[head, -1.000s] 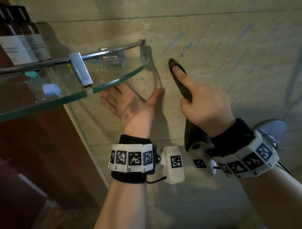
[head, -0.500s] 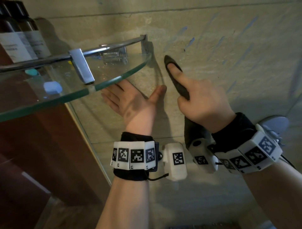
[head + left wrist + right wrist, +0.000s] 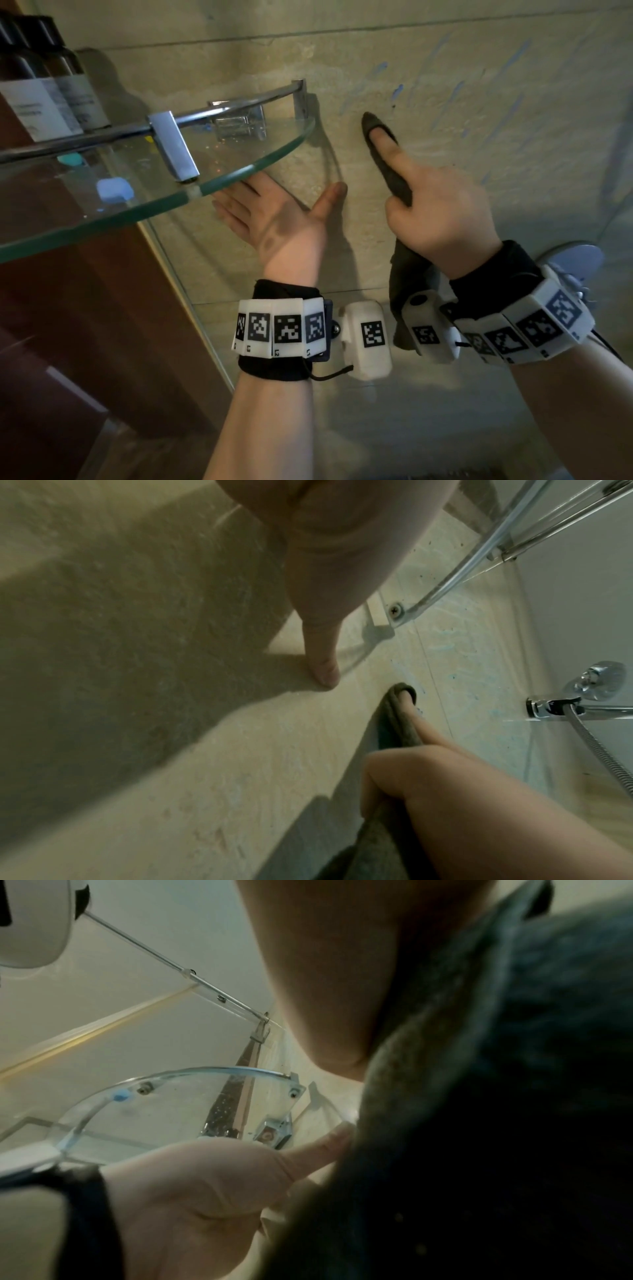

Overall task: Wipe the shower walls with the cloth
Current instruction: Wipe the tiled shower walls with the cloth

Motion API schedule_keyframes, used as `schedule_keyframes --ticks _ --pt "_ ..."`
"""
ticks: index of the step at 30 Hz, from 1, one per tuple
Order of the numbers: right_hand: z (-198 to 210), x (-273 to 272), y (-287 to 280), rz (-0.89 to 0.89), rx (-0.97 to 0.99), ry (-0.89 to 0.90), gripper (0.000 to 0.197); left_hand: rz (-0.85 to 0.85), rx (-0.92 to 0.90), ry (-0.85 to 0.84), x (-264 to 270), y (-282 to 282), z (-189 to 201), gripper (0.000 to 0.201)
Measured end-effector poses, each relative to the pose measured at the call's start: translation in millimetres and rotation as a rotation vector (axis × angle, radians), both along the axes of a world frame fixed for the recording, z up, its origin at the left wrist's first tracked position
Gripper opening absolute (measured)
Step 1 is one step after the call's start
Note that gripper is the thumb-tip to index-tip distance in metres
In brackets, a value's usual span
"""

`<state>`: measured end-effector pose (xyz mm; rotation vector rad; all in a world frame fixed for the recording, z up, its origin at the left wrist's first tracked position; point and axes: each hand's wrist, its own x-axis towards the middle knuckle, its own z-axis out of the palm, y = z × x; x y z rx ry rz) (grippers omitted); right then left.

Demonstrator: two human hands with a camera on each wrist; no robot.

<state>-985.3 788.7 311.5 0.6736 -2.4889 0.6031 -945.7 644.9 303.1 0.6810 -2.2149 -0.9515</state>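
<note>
The beige tiled shower wall (image 3: pixel 428 68) carries faint blue streaks. My right hand (image 3: pixel 435 209) grips a dark grey cloth (image 3: pixel 383 157) and presses it to the wall with the index finger stretched out; the rest of the cloth hangs below my wrist (image 3: pixel 407 291). The left wrist view shows the cloth (image 3: pixel 400 718) folded over that fingertip against the wall. My left hand (image 3: pixel 274 212) lies flat and open on the wall under the glass shelf, thumb spread toward the cloth. In the right wrist view the cloth (image 3: pixel 496 1123) fills the right side.
A curved glass corner shelf (image 3: pixel 239 171) with a chrome rail (image 3: pixel 102 133) juts out at upper left, with bottles (image 3: pixel 48 89) at its back. A chrome fitting (image 3: pixel 575 260) sits on the wall behind my right wrist. A chrome tap and hose (image 3: pixel 582 712) show at right.
My right hand with the cloth has shifted slightly up the wall. The left hand stays flat under the shelf.
</note>
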Motion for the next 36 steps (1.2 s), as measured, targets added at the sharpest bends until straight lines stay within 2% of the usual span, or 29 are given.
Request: schedule_keyframes --ticks 3,7,13,20,27,31,36 --pt "2 0 1 -0.029 -0.038 0.017 0.084 -0.003 -0.001 0.000 0 0 0 0.128" --pt "-2 3 -4 0.000 0.030 -0.040 0.085 0.002 -0.006 0.000 0 0 -1 0.129" --pt "-1 3 3 -0.063 -0.063 -0.016 0.085 0.010 -0.010 -0.008 0 0 0 0.129" --pt "-3 5 -4 0.019 0.054 -0.095 0.085 0.009 -0.011 0.002 0 1 0 0.129" --pt "14 6 -17 0.096 0.122 0.004 0.084 0.029 -0.030 0.000 -1 1 0 0.129" --pt "16 8 -19 0.050 0.167 0.053 0.082 0.033 -0.034 -0.009 -1 1 -1 0.128" --pt "19 10 -19 0.021 0.096 0.040 0.082 0.029 -0.028 -0.024 -2 0 0 0.127"
